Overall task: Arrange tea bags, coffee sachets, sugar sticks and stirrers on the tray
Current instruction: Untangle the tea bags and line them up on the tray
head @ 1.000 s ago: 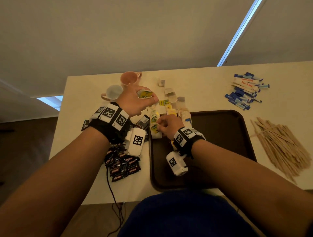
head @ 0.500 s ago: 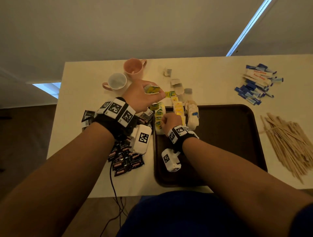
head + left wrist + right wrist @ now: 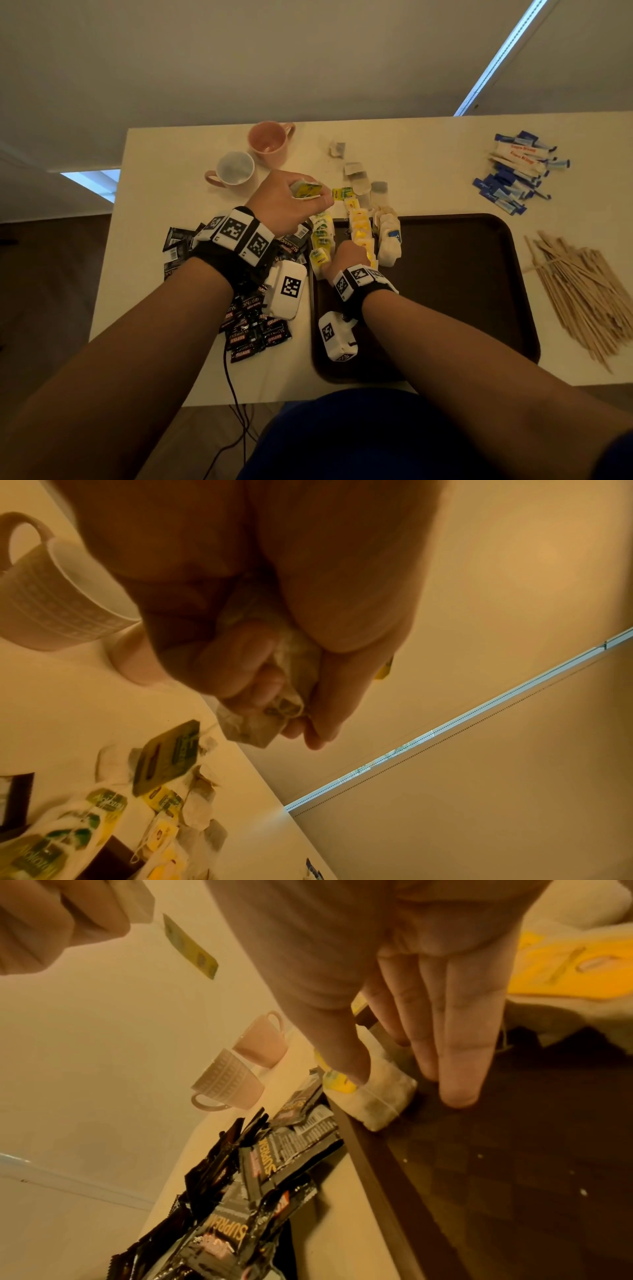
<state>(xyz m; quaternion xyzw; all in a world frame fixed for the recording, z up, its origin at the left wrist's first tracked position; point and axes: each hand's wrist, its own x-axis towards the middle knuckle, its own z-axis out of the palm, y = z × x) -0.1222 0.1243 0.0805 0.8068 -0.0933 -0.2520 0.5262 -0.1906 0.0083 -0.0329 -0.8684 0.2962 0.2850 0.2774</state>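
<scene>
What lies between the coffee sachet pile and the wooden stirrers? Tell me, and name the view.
The brown tray, with tea bag rows at its left end by the right hand; head view shows it.

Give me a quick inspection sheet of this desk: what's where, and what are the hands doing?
Surface: pale table.
Job's things: brown tray holds rows of tea bags; coffee sachets, sugar sticks, stirrers lie off it.
Clutter: two mugs.
Hands: left hand grips a tea bag; right hand has fingers straight on a tea bag at the tray's edge.
Cables: black cable off the front edge.
Surroundings: plain walls, light strip.
</scene>
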